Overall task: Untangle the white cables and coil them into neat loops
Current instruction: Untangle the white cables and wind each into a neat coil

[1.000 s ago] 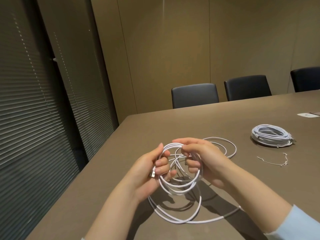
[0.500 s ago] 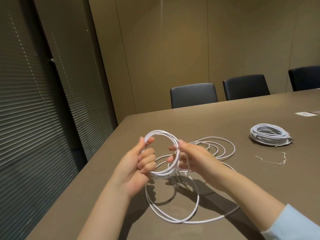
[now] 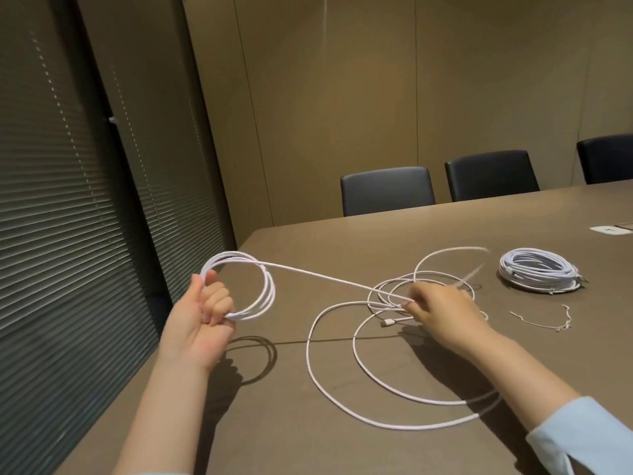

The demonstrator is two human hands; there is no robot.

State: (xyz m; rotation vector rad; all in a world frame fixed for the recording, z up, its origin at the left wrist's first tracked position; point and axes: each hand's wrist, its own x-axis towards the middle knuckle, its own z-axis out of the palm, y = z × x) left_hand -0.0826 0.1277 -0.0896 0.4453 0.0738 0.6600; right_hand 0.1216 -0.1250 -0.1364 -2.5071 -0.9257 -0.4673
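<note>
Since half a second ago my hands have pulled apart: left went out toward the table edge with the small coil, right dropped to the loose loops, so a straight run of cable now stretches between them.

Left to right. Dark blinds (image 3: 78,214) on the far left. My left hand (image 3: 202,315) is raised above the table (image 3: 274,423), fingers curled tight round the bottom of a small coil (image 3: 265,289) of a few white turns, thumb up along it. From the coil's top a taut strand (image 3: 318,275) runs down right to my right hand (image 3: 442,313). That hand sits low over the loose cable (image 3: 346,382), fingertips pinching the strand; the loose loops sprawl flat on the table under and around it. A plug end (image 3: 388,322) lies just left of the fingers. One far loop is motion-blurred. Further right, a thin twist tie (image 3: 544,323) lies near the wrist side, and a finished coil (image 3: 539,270) rests well apart behind it. Three dark chairs (image 3: 387,190) stand along the far edge.
</note>
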